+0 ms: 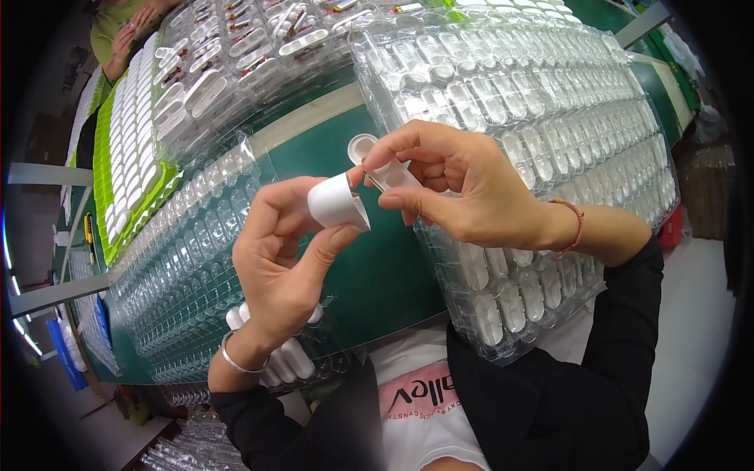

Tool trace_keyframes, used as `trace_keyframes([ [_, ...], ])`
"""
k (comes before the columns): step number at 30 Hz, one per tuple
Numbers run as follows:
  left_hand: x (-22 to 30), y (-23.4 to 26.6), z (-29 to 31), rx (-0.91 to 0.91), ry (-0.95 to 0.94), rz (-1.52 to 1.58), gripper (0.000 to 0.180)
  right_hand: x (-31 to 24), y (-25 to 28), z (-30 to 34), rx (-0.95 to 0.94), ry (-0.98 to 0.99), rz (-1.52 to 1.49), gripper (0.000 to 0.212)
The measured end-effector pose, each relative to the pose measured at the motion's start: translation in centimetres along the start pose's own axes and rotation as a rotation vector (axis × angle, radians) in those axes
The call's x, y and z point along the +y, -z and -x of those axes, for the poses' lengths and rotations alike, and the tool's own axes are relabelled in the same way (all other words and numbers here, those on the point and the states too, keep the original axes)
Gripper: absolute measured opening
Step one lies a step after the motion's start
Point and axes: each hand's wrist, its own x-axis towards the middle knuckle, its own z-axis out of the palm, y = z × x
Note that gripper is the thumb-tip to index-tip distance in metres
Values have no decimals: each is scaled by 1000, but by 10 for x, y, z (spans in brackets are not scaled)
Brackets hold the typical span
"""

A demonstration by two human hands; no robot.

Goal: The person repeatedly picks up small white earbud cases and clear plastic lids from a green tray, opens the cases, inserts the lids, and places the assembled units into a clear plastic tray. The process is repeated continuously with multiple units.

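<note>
The left hand (279, 259) pinches a small white cap (336, 202) between thumb and fingers, its open end facing right. The right hand (459, 188) pinches a clear plastic shell (382, 169) by its near end, with its long axis running up and to the left, rounded tip uppermost. Cap and shell touch just between the two hands, above the green surface (385, 275). Stacks of clear moulded trays (550, 118) lie on both sides, and white tubes (287, 357) rest below the left wrist. Another person's hands (137, 23) work at the far left corner.
</note>
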Motion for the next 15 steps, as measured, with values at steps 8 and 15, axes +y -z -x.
trace_keyframes([
  [8, 0, 1, -1, -18, 63, 60, 40, 3, 0, 0, 18, 6, 47, 28],
  [15, 2, 0, -5, 20, 56, 114, 37, 3, -4, -2, 45, 18, 7, 26],
])
